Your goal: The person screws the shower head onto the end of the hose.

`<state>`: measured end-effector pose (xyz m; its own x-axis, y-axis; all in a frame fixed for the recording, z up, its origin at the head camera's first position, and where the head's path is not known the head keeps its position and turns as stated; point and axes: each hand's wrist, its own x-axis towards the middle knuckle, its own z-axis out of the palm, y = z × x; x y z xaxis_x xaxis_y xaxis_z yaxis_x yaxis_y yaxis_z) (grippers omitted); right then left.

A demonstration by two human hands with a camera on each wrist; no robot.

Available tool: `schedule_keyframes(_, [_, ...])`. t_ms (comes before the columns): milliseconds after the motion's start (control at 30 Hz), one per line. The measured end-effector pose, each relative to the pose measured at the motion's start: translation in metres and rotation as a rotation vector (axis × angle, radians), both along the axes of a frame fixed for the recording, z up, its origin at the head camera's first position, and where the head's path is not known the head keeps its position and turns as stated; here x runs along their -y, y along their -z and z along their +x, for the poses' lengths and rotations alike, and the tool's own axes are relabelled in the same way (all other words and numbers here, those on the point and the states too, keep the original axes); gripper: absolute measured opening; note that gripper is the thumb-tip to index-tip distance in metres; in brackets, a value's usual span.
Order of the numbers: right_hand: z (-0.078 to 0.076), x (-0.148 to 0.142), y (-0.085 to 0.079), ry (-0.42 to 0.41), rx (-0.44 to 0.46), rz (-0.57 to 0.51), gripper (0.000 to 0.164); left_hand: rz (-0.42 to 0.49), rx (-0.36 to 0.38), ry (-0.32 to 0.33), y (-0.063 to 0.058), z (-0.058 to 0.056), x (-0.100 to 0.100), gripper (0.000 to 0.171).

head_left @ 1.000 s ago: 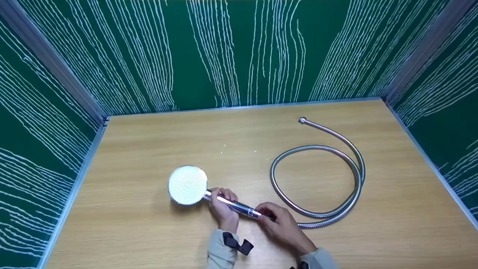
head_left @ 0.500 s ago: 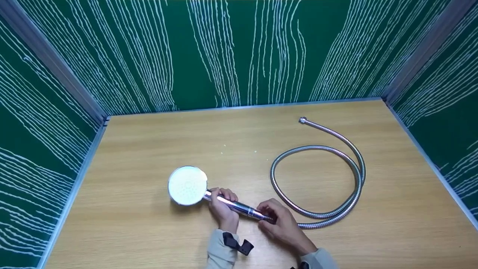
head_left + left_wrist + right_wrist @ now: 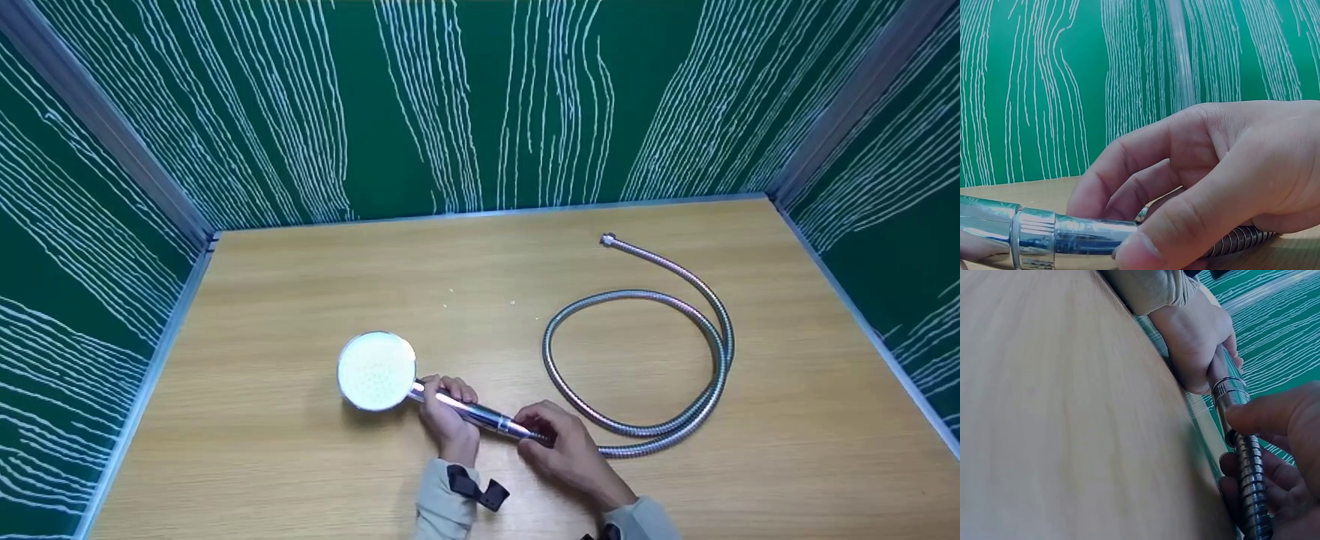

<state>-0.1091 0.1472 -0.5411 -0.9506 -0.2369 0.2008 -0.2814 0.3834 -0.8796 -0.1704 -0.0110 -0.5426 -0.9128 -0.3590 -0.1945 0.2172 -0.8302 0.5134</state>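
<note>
A chrome handheld shower head (image 3: 376, 372) with a round white face is in my left hand (image 3: 450, 424), its face turned up and to the left in the head view. The left fingers and thumb wrap the handle. At the handle's lower end sits the smooth conical nut (image 3: 1086, 239) of a ribbed metal shower hose (image 3: 1252, 481). My right hand (image 3: 566, 454) pinches this nut, its thumb (image 3: 1252, 413) lying on the nut's side. The other right fingers curl behind the nut and hose. In the head view the right hand hides part of the hose beside the nut.
The hose's loop (image 3: 634, 294) lies on the wooden table (image 3: 285, 300) to the right, its free end nut (image 3: 608, 240) toward the back. Green panels (image 3: 375, 112) with white wavy lines close off the back and both sides. Small white specks (image 3: 513, 303) dot the table.
The right thumb and fingers have shifted slightly on the nut, with the thumb a little lower than a second ago. The left hand, shower head and hose loop stay where they were.
</note>
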Motion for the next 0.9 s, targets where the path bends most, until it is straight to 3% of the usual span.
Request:
schedule_keyframes(367, [-0.0013,-0.0007,-0.0021,-0.001,0.056,0.059,0.026,-0.020,-0.013,-0.010,0.0021,0.0001,-0.0009,0.023])
schedule_keyframes(667, [0.0016,-0.0010,-0.0033,-0.015,0.032,0.018,0.022,-0.022,-0.002,-0.006,0.0013,0.0008,-0.0006,0.026])
schedule_keyframes(900, [0.0000,-0.0008,-0.0038,0.002,0.051,0.074,0.021,-0.016,-0.010,-0.005,0.0004,0.0002,-0.0011,0.025])
